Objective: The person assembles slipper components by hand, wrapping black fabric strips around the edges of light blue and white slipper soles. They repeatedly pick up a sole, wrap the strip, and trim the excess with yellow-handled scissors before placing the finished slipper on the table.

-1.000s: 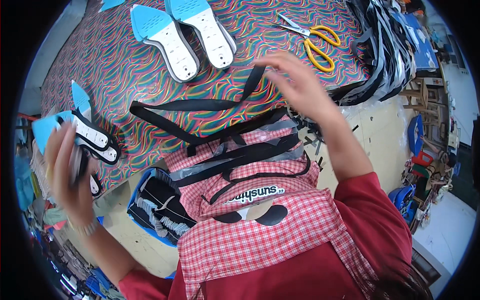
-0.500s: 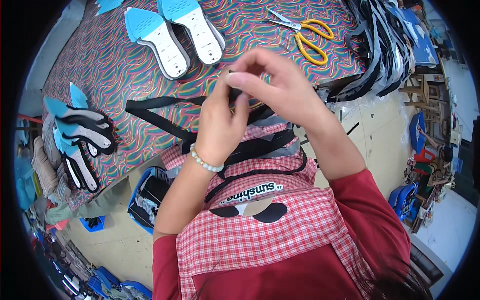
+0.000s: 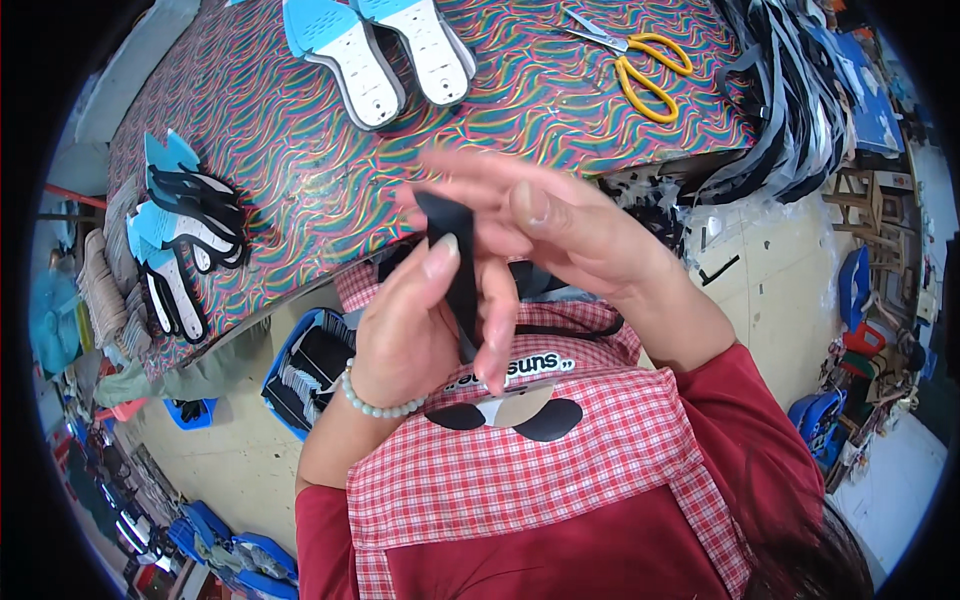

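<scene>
Two soles (image 3: pixel 385 45) lie side by side at the desk's (image 3: pixel 500 110) far edge, scissors (image 3: pixel 635 62) to their right. A heap of straps (image 3: pixel 790 100) hangs over the right edge; stacked soles (image 3: pixel 185 235) sit at the left edge. A crate (image 3: pixel 305 365) stands on the floor below the near edge.

Bright, even light is falling from above, casting only soft shadows. Fisheye distortion is bending the table (image 3: pixel 560 110) edges, a black rim is encircling everything, and the fingertips (image 3: pixel 440 255) are blurring slightly.
</scene>
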Available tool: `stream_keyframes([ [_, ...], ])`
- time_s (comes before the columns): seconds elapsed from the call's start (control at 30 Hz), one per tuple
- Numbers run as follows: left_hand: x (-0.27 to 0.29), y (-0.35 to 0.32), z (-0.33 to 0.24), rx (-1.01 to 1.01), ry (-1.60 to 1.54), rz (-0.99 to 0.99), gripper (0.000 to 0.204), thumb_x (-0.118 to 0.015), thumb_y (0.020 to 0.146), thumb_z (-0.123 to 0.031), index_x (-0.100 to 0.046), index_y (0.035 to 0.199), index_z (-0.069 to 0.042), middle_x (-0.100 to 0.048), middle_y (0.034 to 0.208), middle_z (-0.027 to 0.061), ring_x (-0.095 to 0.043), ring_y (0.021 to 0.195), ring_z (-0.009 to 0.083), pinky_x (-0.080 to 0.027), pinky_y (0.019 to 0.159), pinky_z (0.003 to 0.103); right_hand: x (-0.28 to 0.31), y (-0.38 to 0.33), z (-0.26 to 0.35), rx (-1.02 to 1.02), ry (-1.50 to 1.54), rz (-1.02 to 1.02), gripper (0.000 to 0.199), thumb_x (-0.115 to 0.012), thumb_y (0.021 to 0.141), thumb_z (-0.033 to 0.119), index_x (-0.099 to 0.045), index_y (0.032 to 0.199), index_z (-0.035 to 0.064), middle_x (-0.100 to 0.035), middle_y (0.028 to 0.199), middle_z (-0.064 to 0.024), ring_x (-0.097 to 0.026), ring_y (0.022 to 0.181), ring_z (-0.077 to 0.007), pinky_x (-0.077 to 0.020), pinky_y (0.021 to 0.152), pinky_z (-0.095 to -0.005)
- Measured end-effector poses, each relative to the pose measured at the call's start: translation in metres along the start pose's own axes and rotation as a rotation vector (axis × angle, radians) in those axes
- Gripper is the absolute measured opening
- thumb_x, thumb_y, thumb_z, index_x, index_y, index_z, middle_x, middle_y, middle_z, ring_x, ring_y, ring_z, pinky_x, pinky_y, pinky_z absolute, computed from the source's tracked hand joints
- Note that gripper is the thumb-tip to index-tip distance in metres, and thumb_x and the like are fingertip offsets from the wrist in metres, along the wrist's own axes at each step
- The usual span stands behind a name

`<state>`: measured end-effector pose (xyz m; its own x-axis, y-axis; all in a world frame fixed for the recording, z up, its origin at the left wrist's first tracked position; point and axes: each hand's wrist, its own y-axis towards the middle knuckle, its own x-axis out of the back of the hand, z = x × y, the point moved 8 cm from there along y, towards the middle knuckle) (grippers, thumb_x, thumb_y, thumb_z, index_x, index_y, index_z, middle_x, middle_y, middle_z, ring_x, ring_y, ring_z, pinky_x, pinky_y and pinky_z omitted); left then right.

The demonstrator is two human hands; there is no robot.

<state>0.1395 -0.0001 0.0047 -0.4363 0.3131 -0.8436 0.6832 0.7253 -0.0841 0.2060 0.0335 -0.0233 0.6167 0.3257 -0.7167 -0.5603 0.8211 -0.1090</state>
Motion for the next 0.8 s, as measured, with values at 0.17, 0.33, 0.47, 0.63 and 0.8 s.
stream_keyframes([
  [0.17,0.025,0.004,-0.007,0.101,0.447,-0.091,0.038,-0.034,0.100,-0.025,-0.050,0.113,0.007,-0.059,0.084,0.0156,-0.060,0.068,0.0230,-0.053,0.066,0.031,-0.002,0.007,0.005,-0.112,0.023,0.057,0.043,-0.048,0.098,0.030,-0.049,0.127,-0.0023,-0.066,0.105,-0.0149,-0.062,0.060,-0.0120,-0.0505,0.052,-0.0216],
  [0.33,0.053,0.040,-0.081,-0.569,2.165,-0.332,0.067,-0.072,0.079,-0.031,-0.044,0.135,-0.006,-0.041,0.140,0.0241,-0.033,0.132,0.0438,-0.029,0.108,0.045,0.060,0.031,0.041,0.351,-0.452,-0.401,0.025,-0.049,0.098,0.022,-0.062,0.110,0.0039,-0.064,0.082,-0.0039,-0.059,0.070,-0.0100,-0.0486,0.064,-0.0245],
  [0.47,0.113,0.078,-0.117,-0.473,2.425,-0.292,0.076,-0.075,0.075,-0.034,-0.042,0.137,-0.006,-0.044,0.138,0.0236,-0.041,0.128,0.0399,-0.035,0.105,0.045,0.030,0.056,0.039,0.696,-1.334,-0.137,0.018,-0.054,0.089,0.015,-0.063,0.103,0.0070,-0.065,0.092,-0.0075,-0.061,0.083,-0.0176,-0.0506,0.071,-0.0300],
  [0.63,0.077,0.128,-0.150,0.224,2.348,-0.187,0.063,-0.067,0.082,-0.031,-0.046,0.133,0.000,-0.060,0.116,0.0240,-0.063,0.098,0.0355,-0.050,0.087,0.037,-0.011,0.094,-0.003,0.951,-1.846,-0.004,0.022,-0.058,0.076,0.014,-0.063,0.097,0.0066,-0.062,0.108,-0.0113,-0.059,0.094,-0.0247,-0.0510,0.074,-0.0347],
  [0.8,0.050,0.140,-0.163,0.246,2.353,-0.079,0.056,-0.068,0.076,-0.051,-0.068,0.106,-0.004,-0.067,0.086,0.0191,-0.066,0.081,0.0312,-0.051,0.073,0.039,-0.022,0.103,0.007,0.890,-1.975,-0.184,0.022,-0.056,0.075,0.013,-0.063,0.094,0.0049,-0.059,0.115,-0.0113,-0.058,0.093,-0.0243,-0.0505,0.075,-0.0347],
])
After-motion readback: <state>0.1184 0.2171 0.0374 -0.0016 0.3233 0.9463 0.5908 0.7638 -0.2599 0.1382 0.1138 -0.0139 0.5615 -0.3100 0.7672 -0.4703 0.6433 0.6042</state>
